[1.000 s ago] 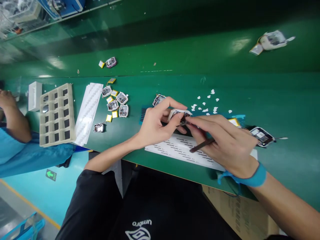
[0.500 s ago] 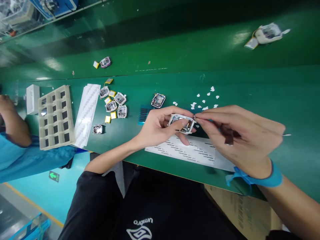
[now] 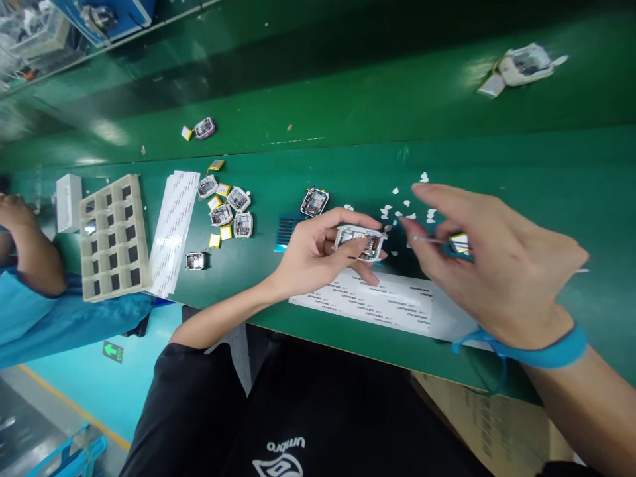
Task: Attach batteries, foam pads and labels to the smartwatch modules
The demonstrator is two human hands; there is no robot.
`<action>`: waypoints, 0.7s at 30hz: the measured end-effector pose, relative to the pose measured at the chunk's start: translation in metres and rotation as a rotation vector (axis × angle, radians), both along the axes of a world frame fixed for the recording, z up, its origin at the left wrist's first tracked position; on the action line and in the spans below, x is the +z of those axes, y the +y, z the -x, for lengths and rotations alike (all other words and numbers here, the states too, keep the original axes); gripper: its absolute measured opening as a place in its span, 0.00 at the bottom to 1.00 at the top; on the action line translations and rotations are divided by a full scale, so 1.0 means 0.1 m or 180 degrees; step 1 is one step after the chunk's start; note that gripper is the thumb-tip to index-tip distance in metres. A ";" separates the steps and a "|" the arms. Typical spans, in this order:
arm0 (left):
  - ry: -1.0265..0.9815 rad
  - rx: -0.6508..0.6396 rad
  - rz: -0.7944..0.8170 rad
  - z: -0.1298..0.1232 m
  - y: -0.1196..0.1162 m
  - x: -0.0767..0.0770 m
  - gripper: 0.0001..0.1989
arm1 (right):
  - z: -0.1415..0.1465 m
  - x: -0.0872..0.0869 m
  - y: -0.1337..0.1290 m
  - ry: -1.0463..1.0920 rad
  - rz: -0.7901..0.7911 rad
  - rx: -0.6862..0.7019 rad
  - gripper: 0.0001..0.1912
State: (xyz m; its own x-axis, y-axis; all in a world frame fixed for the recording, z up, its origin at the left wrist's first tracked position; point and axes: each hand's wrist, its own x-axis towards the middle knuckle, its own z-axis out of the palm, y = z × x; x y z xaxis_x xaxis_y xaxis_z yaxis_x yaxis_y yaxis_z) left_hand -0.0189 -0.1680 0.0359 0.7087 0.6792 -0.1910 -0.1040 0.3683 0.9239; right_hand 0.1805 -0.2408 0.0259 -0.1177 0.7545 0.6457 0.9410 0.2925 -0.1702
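Observation:
My left hand (image 3: 313, 255) grips an open white watch case (image 3: 370, 244) with its circuitry facing up, the thumb lying over its inside. To its right, my right hand (image 3: 507, 265) is apart from the case, with thumb and index finger spread. A thin metal tool (image 3: 430, 240) lies within that hand, partly hidden by the fingers. A yellow-edged piece (image 3: 460, 243) shows between the fingers; what it belongs to is unclear. Small white pieces (image 3: 395, 191) lie scattered beyond the hands. Another open watch case (image 3: 315, 201) rests behind my left hand.
Several open cases (image 3: 221, 213) with yellow batteries lie left of centre. Beyond are printed white strips (image 3: 173, 232) and a compartment tray (image 3: 114, 238). A printed sheet (image 3: 382, 305) lies near the table edge. Another person's arm (image 3: 37, 245) is at far left.
My right hand has moved away from the watch case to the right, and its thumb and index finger have spread apart. My left hand still holds the case.

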 end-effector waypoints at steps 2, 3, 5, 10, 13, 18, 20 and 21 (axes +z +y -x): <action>0.0104 -0.0052 -0.0070 0.01 0.00 0.00 0.13 | -0.03 -0.01 -0.01 -0.0113 -0.0022 0.0334 0.23; 0.0168 -0.0074 -0.0112 0.01 0.00 -0.01 0.13 | -0.03 -0.02 -0.02 -0.0173 -0.0064 0.0444 0.23; 0.0307 -0.0045 -0.0234 0.01 -0.02 -0.03 0.11 | -0.04 -0.03 -0.05 -0.0284 -0.0168 0.0530 0.23; 0.0535 0.0101 -0.0608 0.00 -0.08 -0.08 0.08 | 0.00 -0.03 -0.11 -0.0544 -0.0273 0.0673 0.29; 0.0707 0.0150 -0.1075 0.00 -0.13 -0.08 0.07 | 0.05 -0.02 -0.13 -0.0663 -0.0113 0.0723 0.31; 0.0980 0.0584 -0.2223 0.01 -0.19 -0.13 0.03 | 0.13 -0.04 -0.15 -0.0524 0.0131 0.0716 0.29; 0.0873 0.0658 -0.2274 0.01 -0.20 -0.15 0.03 | 0.15 -0.03 -0.15 -0.0085 0.0210 0.0727 0.24; 0.0773 0.0654 -0.2219 0.01 -0.20 -0.16 0.03 | 0.16 -0.02 -0.15 0.0171 0.0249 0.0716 0.20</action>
State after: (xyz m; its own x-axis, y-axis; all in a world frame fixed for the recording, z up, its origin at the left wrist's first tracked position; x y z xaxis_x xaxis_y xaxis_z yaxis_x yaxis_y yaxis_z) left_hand -0.0196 -0.1885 0.0198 0.5480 0.8132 0.1960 0.1281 -0.3131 0.9410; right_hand 0.1645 -0.2554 0.0238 -0.2556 0.7610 0.5963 0.8426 0.4778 -0.2486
